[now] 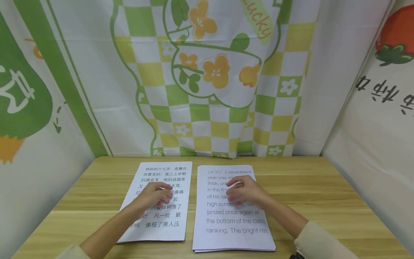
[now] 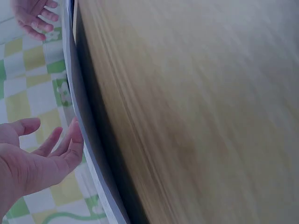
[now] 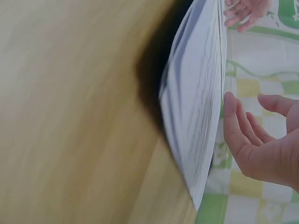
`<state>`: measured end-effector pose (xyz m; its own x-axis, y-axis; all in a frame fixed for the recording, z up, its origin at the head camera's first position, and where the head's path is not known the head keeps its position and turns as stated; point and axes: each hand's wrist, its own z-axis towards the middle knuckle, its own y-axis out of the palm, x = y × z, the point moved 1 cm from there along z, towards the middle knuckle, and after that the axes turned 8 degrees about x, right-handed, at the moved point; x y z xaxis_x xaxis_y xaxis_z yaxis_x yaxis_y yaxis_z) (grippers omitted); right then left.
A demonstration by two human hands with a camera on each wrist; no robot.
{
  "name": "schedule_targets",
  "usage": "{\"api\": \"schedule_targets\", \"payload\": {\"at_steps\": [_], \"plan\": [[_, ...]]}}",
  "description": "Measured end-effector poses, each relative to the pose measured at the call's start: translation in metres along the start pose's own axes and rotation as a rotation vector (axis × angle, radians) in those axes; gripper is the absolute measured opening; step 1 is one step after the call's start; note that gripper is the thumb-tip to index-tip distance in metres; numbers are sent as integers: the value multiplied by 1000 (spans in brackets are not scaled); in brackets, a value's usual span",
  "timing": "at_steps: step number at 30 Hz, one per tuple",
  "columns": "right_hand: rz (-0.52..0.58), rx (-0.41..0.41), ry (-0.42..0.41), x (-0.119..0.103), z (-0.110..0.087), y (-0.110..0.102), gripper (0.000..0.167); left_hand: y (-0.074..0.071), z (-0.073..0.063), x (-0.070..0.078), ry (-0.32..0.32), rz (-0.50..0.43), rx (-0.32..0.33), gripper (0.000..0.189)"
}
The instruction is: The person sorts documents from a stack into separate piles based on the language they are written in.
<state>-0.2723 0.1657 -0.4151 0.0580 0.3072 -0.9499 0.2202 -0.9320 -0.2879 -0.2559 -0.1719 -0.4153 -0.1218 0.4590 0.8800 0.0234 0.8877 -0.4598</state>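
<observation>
Two stacks of printed paper lie side by side on a wooden table. The left stack (image 1: 165,230) carries Chinese text, the right stack (image 1: 233,241) English text. Over the middle of the left stack is my left hand (image 1: 155,196), fingers loosely bent and holding nothing. My right hand (image 1: 244,190) hovers over the upper right part of the English stack, fingers relaxed and apart from the thumb. In the left wrist view the left fingertips come close to the paper; whether they touch it I cannot tell. The right wrist view shows the right fingertips beside the paper's surface.
The wooden table (image 1: 297,183) extends around both stacks. A patterned cloth (image 1: 220,118) with green and yellow checks hangs behind its far edge. White printed cloth walls (image 1: 372,144) flank the table on both sides.
</observation>
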Motion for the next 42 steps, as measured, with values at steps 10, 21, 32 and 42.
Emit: {"api": "schedule_targets", "payload": {"at_steps": [10, 21, 32, 42], "plan": [[-36, 85, 6, 11, -11, -42, 39, 23, 0, 11, 1, -103, -129, 34], [-92, 238, 99, 25, -20, -74, 37, 34, -4, 11, -7, -283, -326, 43], [-28, 203, 103, 32, -26, -82, 37, 39, -5, 14, -43, -338, -356, 46], [-2, 220, 126, 36, -26, -84, 40, 40, -6, 13, -32, -344, -384, 47]]}}
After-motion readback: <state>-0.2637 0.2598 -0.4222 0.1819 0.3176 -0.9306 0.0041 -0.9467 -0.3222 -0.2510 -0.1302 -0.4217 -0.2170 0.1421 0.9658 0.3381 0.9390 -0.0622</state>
